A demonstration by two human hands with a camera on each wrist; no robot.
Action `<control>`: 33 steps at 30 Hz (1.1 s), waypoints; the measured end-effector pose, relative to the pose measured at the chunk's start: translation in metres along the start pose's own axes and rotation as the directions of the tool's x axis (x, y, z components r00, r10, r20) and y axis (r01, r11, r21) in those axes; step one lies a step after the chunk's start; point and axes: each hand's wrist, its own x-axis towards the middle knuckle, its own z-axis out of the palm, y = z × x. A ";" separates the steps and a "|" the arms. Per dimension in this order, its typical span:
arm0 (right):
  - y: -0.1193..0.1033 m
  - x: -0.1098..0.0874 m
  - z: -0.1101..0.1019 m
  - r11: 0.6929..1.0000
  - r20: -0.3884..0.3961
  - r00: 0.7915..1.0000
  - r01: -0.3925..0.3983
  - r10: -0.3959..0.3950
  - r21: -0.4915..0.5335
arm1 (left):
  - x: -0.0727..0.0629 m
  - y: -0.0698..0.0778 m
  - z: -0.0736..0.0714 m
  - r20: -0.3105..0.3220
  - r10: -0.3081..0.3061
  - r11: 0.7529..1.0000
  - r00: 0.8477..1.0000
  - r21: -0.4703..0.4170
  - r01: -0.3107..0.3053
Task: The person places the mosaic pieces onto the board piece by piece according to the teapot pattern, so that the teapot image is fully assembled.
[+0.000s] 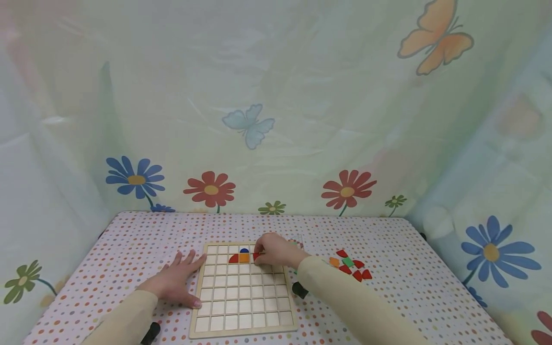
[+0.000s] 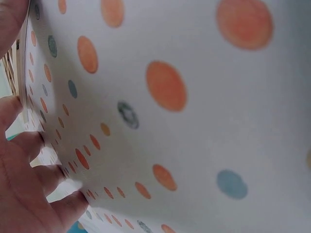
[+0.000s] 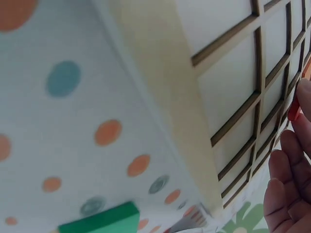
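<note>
Apparently the work is at an early stage: a small red piece (image 3: 294, 109) is pinched between the thumb and fingers of the right hand (image 1: 277, 250), over the far part of a wooden grid board (image 1: 243, 332); I cannot tell whether it is seated in its cell. Just left of those fingertips, an orange square (image 1: 244, 258) lies in the grid with a curved red shape (image 1: 234, 259) beside it, and a blue piece (image 1: 244, 250) is just beyond the square. Most visible cells, nearer the person than the right hand, hold nothing. The left hand (image 1: 172, 283) is well apart from the right, fingers spread, thumb and forefinger at the board's left edge.

Probably left to place are the loose pieces right of the right hand: several red wedges (image 1: 357, 275), a green tile (image 1: 348, 262) and an orange tile (image 1: 334, 262). Under everything is a dotted tablecloth (image 1: 345, 311); beyond both hands hangs a pale backdrop (image 1: 172, 96) printed with flowers and butterflies.
</note>
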 end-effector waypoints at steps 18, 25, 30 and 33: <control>-0.004 0.007 0.006 1.000 -0.016 1.000 -0.016 0.016 -0.018 | 0.003 -0.003 0.003 -0.013 0.004 1.000 1.000 -0.003 -0.004; -0.004 0.004 0.007 1.000 -0.023 1.000 -0.010 0.010 -0.016 | -0.002 0.000 0.001 -0.010 0.013 1.000 1.000 -0.001 -0.013; -0.002 0.004 0.008 1.000 -0.037 0.999 0.001 -0.001 -0.007 | -0.002 0.002 -0.001 -0.006 0.004 1.000 1.000 -0.015 -0.004; -0.002 0.004 0.009 1.000 -0.041 0.999 -0.006 0.006 -0.010 | -0.002 0.002 -0.001 -0.005 0.003 1.000 1.000 -0.017 -0.003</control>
